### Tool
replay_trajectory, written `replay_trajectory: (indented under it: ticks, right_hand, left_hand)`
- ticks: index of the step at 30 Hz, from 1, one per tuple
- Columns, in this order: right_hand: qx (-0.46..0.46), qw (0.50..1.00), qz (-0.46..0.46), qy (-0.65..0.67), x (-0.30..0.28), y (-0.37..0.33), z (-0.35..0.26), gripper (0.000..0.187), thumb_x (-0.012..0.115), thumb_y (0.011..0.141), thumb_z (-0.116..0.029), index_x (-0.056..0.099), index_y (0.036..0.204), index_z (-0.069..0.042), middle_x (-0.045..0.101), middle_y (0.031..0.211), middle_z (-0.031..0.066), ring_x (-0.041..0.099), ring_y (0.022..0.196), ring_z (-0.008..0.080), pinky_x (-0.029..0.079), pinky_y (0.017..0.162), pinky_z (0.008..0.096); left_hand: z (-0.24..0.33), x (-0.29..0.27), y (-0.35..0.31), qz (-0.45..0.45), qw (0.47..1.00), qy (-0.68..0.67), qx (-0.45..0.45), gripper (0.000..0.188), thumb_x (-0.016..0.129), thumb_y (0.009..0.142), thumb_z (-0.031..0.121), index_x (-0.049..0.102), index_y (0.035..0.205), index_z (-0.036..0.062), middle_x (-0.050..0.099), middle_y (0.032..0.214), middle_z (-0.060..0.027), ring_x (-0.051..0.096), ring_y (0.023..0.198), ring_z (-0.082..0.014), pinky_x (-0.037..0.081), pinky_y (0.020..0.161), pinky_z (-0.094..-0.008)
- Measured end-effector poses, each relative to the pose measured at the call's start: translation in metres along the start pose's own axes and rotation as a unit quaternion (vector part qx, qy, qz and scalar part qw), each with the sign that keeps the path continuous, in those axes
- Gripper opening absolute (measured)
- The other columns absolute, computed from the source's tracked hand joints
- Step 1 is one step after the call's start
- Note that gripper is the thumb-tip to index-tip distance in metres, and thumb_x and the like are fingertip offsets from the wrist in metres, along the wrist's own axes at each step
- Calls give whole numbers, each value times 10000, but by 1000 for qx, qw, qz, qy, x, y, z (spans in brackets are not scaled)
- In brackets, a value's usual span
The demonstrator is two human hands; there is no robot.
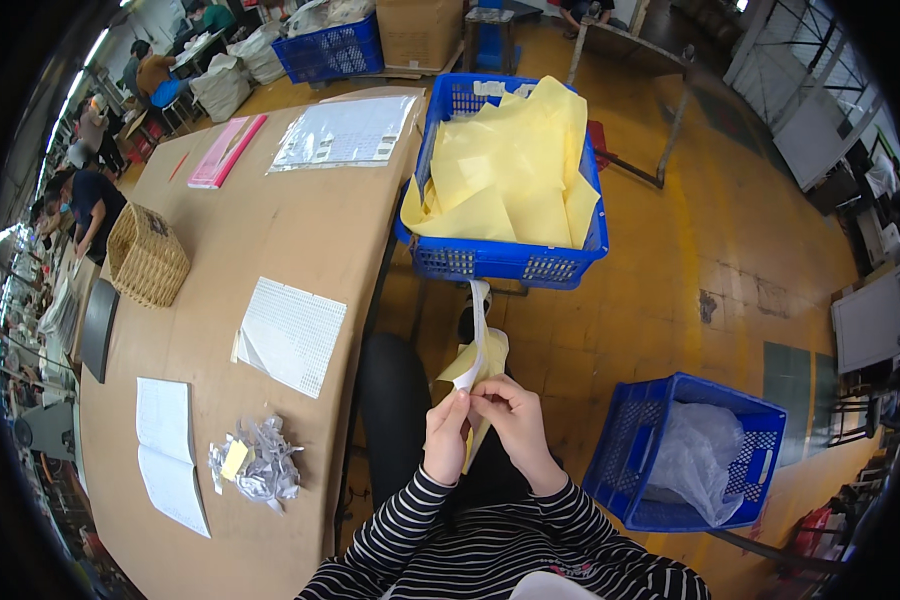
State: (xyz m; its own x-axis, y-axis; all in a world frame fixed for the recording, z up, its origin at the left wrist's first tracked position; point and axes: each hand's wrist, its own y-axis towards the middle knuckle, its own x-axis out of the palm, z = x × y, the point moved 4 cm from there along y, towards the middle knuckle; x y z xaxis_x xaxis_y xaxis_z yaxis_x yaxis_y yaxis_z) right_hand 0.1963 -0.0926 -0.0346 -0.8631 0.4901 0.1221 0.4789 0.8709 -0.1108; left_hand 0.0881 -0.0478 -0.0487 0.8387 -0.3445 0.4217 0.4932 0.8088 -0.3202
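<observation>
Above my lap, both hands meet with their fingertips close together. My left hand (447, 436) is closed in a pinch on the lower end of a long white strip (478, 345), which curls up and away toward the blue basket. My right hand (516, 420) pinches right beside it, at a limp yellow sheet (494, 350) that shows behind and below the fingers. The exact spot of the pinch is hidden by the fingers. Past my hands, a blue plastic basket (510, 262) holds a heap of larger yellow sheets (505, 165).
On the table (220, 340) to my left lie a pile of grey-white scraps (260, 470), an open notebook (166, 450), a gridded sheet (295, 335), a wicker basket (148, 255), a pink packet (227, 152) and plastic-covered papers (345, 132). A blue crate (610, 480) with clear plastic stands at right.
</observation>
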Motion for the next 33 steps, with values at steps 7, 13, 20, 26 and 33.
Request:
replay_trajectory:
  ticks: [7,13,20,26,33]
  right_hand:
    - [-57,996,-30,-61,7,-3,-6,132,646,900,-66,616,989,26,600,944,73,626,859,161,503,770,288]
    - [-21,997,-77,14,7,-1,-13,108,645,891,-76,629,959,6,618,860,35,595,838,103,482,775,260]
    - [78,970,-180,142,8,-7,-15,39,649,880,-74,621,879,-48,591,801,-28,537,769,46,424,733,216]
    - [146,932,-218,248,18,-11,-11,112,623,940,-145,576,869,-71,523,778,-39,487,729,51,383,695,218]
    - [74,958,-236,144,15,-14,-20,192,680,944,-234,603,935,-58,467,763,-45,431,696,55,351,661,217]
  left_hand:
    - [4,-6,-5,14,993,102,60,301,463,1051,205,638,1031,-39,595,861,9,504,758,-42,378,636,-213]
    - [23,-7,2,-46,971,180,152,338,478,1039,208,632,1015,-92,654,871,-68,560,770,-94,433,683,-244]
    - [46,-31,3,-196,896,363,167,300,636,934,225,640,951,-74,659,777,-61,608,728,-115,487,677,-281]
    - [46,-31,3,-222,915,319,114,203,742,841,87,656,954,-57,687,801,-73,674,734,-127,530,686,-259]
    - [61,-29,-3,-223,854,433,183,357,672,824,-51,635,1179,-66,715,1055,-196,730,909,-264,556,823,-311]
